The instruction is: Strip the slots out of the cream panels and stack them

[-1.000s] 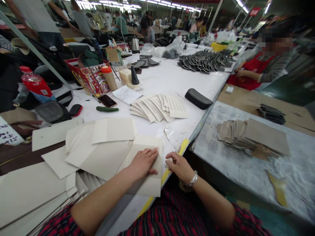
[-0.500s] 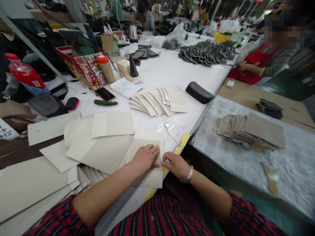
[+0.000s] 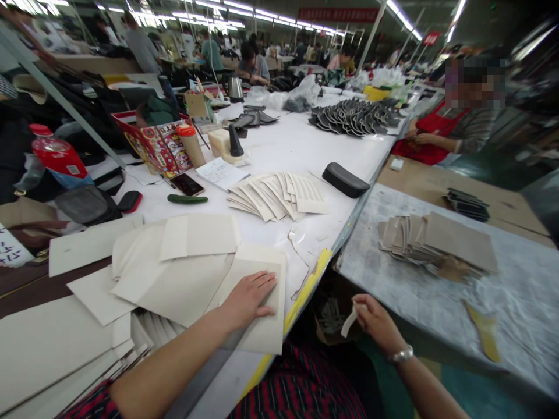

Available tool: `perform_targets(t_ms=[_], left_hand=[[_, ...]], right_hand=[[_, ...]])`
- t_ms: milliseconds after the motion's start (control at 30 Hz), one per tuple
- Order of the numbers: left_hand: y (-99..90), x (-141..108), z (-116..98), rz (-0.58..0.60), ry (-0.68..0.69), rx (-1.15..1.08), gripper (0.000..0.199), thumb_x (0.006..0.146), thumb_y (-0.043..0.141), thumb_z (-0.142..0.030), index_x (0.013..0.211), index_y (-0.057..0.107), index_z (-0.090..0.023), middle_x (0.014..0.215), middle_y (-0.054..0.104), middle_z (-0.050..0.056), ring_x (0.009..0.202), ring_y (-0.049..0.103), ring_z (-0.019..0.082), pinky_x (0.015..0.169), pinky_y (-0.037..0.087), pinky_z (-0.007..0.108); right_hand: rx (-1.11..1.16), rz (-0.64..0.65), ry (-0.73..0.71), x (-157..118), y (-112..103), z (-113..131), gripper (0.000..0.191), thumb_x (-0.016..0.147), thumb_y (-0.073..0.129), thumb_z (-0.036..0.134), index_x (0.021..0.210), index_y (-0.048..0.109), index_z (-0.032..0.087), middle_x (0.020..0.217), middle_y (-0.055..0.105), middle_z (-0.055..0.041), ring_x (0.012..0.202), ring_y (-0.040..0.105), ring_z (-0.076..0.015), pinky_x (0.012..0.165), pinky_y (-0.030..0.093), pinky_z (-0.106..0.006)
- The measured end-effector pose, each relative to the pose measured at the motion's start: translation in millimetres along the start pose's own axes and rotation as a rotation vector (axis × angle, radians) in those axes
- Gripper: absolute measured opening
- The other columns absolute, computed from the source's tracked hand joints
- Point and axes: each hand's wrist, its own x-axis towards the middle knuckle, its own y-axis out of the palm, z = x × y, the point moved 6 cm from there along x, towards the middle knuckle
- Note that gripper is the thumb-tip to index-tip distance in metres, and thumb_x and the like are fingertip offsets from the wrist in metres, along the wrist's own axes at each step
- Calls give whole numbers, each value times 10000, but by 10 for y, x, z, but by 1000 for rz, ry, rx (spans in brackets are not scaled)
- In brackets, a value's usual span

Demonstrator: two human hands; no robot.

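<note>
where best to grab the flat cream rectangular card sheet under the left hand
Probably the near right corner of the sheet, pinched top and bottom from the right: it lies flat, but that corner crosses the straight yellow edging and seems to overhang.

- No wording legible.
- Red banner [image 3: 338, 14], top centre: pale characters, blurred.
- Red hanging sign [image 3: 431, 38], upper right: pale marks, too small.
- Patterned paper bag [image 3: 163, 152], upper left: characters, unclear.
- Red-capped bottle [image 3: 61, 157], left: barcode.
- Notepaper [image 3: 222, 173], centre left, and white card [image 3: 13, 247], left edge: handwriting, unreadable.
</note>
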Motion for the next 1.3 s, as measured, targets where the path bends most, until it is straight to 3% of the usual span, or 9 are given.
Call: perform_targets(t_ms=[100,167,233,333,467,800,933,1200,1300], left_hand=[[-65,46,58,-65,-104,-37,377,804,438,-357,1143,457,-193,1257,431,59,1125,399,188,950,324,330],[-146,141,91,-83,-190,-52,300,814,412,-262,1093,488,-180,1181,479,65,1065,439,177,922,351,312],[-229,280,117,-81,-247,-64,281,791,423,-198,1060,500,-176,1084,509,64,1000,468,171,892,370,297],[-263,500,187,-30,-301,-113,240,746,442,-145,966,534,-177,957,511,53,887,505,156,818,401,266],[-166,670,327,33,-356,-172,159,691,500,-166,839,554,-178,842,501,34,768,516,147,718,411,250],[-55,781,468,136,-398,-219,81,661,528,-237,722,549,-188,756,528,9,693,505,139,612,384,238],[-68,742,446,73,-356,-226,79,692,511,-262,730,534,-198,774,519,-1,705,499,135,623,388,238],[-238,303,349,-31,-165,-313,282,670,571,-202,940,488,-187,997,510,41,852,503,147,777,416,272],[-230,174,272,44,-74,-166,380,641,634,-276,974,495,-157,1114,503,92,1021,438,220,893,358,333]], right_hand=[[-363,-50,80,510,-292,-342,287,705,494,298,955,517,160,785,577,-87,711,563,-201,661,429,-331],[-586,-71,69,667,-296,-232,303,650,561,257,926,554,133,942,563,-149,863,553,-252,775,398,-369],[-637,-69,-76,694,-112,187,240,702,518,293,879,571,140,941,576,-136,889,555,-244,800,389,-360],[-412,78,-295,640,411,996,293,811,358,390,817,556,174,744,617,-45,667,599,-140,647,444,-249],[-269,345,-179,709,1048,1532,292,788,404,393,678,540,158,526,586,-1,381,522,-84,406,396,-181],[-169,480,124,888,1268,1502,173,703,519,278,602,540,140,539,620,-44,396,559,-135,378,417,-219],[-151,488,180,879,1295,1514,128,711,501,229,684,578,130,573,638,-59,413,568,-141,399,427,-228],[-336,426,1,805,1270,1548,250,769,406,287,701,593,136,657,649,-75,481,579,-126,465,425,-215],[-579,244,-213,772,1191,1736,199,751,438,265,743,594,142,704,643,-76,640,595,-149,573,414,-223]])
